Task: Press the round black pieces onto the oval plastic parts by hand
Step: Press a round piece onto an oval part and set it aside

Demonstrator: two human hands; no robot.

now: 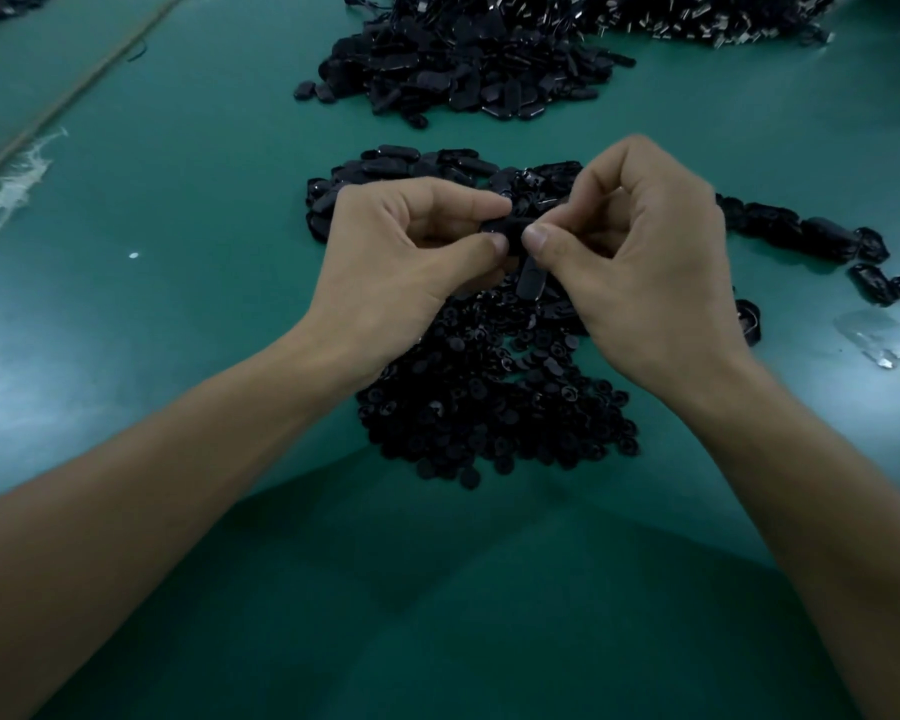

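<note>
Nearest to me, the heap of round black pieces (489,407) lies on the green work mat (178,356), directly under both wrists.

Above the heap, the left hand (411,252) and the right hand (635,262) meet thumb to thumb. Each pinches the same oval plastic part (507,230) between thumb and forefinger, and the part is held clear of the mat. The fingers hide the joint, so I cannot tell whether a round piece is already seated. A second oval piece (531,278) shows just below the right thumb. I cannot tell whether it is held or lying on the heap.

I judge the step in hand to be the press itself. To do it well:
1. Back the oval part from below with both forefingers.
2. Set the thumbs square over the round piece.
3. Press straight down, not at a tilt, until it sits flush.

Behind the hands lies a supply of loose oval parts (427,166). A trail of similar parts (801,231) runs off to the right, near a clear plastic scrap (879,335). Further back is a larger black pile (463,70), and beyond it a pile with bright metal bits (697,18)
</note>
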